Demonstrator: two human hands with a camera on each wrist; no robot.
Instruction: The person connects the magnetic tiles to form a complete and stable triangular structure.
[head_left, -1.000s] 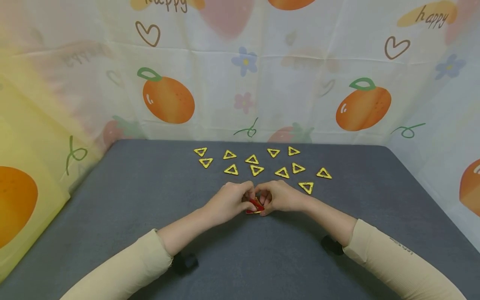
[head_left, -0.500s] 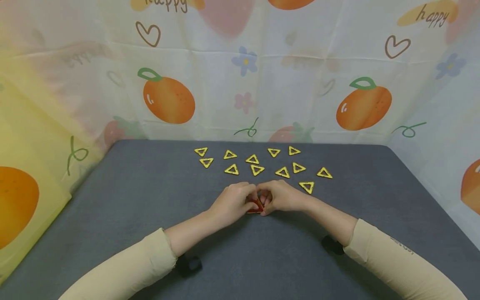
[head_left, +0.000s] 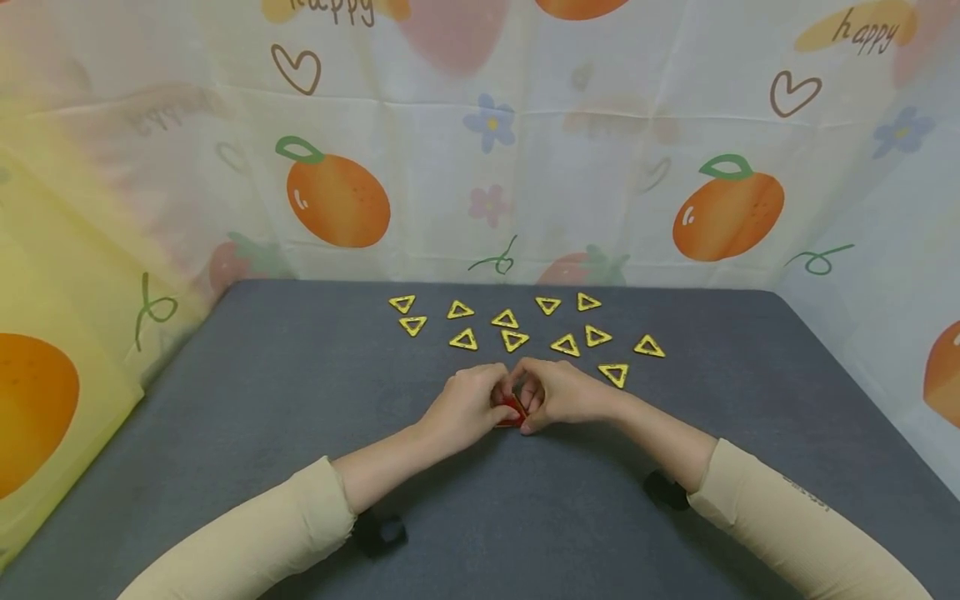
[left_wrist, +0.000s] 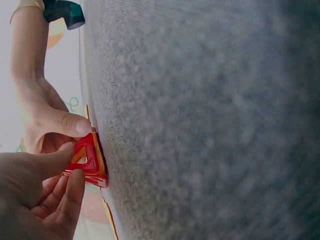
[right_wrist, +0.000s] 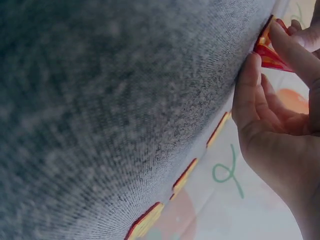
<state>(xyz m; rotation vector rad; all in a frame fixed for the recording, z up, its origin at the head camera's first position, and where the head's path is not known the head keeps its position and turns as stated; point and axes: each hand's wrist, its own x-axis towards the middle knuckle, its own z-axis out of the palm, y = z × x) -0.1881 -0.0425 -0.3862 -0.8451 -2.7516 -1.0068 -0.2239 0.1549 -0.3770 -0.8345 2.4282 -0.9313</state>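
Several red triangle frames with yellow edges, meeting at angles in a small three-sided shape (left_wrist: 91,159), stand on the dark grey table near its middle. My left hand (head_left: 462,406) grips the shape from the left, thumb (left_wrist: 57,161) on one red face. From the right, my right hand (head_left: 567,393) pinches another side, its thumb (left_wrist: 75,125) at a corner. The two hands' fingertips nearly meet above the shape in the head view. In the right wrist view, a part of the red frame (right_wrist: 272,59) shows between the right hand's fingers. Fingers hide much of the shape.
Loose triangle frames, yellow side up, lie scattered behind the hands, among them one near the right hand (head_left: 614,374) and one farther right (head_left: 648,346). A printed fruit cloth (head_left: 570,192) hangs behind the grey table (head_left: 300,358).
My left hand has shifted slightly right, closer to the right hand. The red frames have drawn closer together and less of them shows. The loose triangles have stayed put.
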